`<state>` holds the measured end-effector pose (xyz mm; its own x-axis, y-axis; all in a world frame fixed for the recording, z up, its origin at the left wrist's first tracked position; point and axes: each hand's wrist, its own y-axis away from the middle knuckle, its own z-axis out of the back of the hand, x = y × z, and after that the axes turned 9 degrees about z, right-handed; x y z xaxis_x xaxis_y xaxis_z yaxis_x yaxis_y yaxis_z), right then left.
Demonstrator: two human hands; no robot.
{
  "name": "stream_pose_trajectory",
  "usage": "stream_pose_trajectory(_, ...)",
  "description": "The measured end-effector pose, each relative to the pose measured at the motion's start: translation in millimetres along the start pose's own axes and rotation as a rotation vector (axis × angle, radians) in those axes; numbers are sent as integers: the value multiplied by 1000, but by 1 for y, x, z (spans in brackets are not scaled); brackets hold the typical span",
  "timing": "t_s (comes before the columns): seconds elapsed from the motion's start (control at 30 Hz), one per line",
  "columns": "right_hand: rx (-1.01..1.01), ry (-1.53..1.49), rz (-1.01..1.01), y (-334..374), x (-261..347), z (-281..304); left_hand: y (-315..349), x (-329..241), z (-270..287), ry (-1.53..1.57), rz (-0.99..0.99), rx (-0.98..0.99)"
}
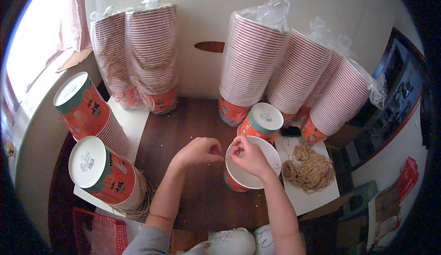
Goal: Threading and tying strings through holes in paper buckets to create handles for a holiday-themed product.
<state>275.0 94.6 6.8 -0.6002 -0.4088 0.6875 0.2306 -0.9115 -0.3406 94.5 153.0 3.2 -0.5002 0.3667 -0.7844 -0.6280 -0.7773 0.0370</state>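
An orange paper bucket (233, 182) with a white inside stands open-side up in front of me. Beside its left rim, my left hand (202, 152) is closed, thumb and fingers pinched on a thin strand of brown twine (227, 159). Over the bucket's mouth, my right hand (249, 156) also pinches the twine at the left rim. A length of this strand shows by the bucket's right rim, next to a loose tangled heap of brown twine (312, 168). The small gap between both hands sits at the rim; the exact ends of the strand are too fine to make out.
Tall bagged stacks of paper buckets (254, 59) stand at the back right, with more bagged stacks (151, 55) at the back left. Upturned bucket stacks (89, 163) stand at the left, the nearer one with twine strands around it. One upturned bucket (266, 118) sits behind mine.
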Motion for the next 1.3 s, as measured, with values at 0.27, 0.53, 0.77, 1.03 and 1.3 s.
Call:
stream_pose_trajectory(0.27, 25, -53, -35, 1, -1, 1, 0, -7, -6, -257, 41, 101)
stream_pose_trajectory(0.53, 36, -92, 3, 0, -3, 0, 1, -11, -6, -9, -24, -99)
stream_pose_trajectory(0.77, 7, -106, -13, 0, -5, -1, -2, -8, -8, 143, -96, -83)
stream_pose_trajectory(1.03, -6, -100, -28, 0, -5, -2, -6, 0, -8, 177, -165, -23)
stream_pose_trajectory(1.3, -19, -121, -41, 0, -8, -3, -7, -2, -12, 321, -71, 24)
